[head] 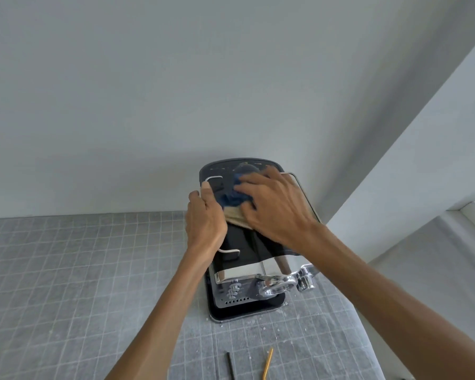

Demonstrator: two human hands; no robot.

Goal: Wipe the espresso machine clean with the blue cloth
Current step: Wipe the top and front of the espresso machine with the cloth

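Note:
The espresso machine (242,259) stands against the wall, seen from above, with a glossy black top, a chrome front and a chrome portafilter (279,283). My right hand (274,209) presses the bunched blue cloth (235,197) flat on the machine's top, towards the back. Most of the cloth is hidden under my fingers. My left hand (205,218) grips the machine's left edge by the wire rail (213,178), thumb on top.
The machine sits on a grey gridded mat (80,270) covering the counter. A black stick (231,366) and a yellow stick (268,363) lie near the front edge. White walls close in behind and at the right.

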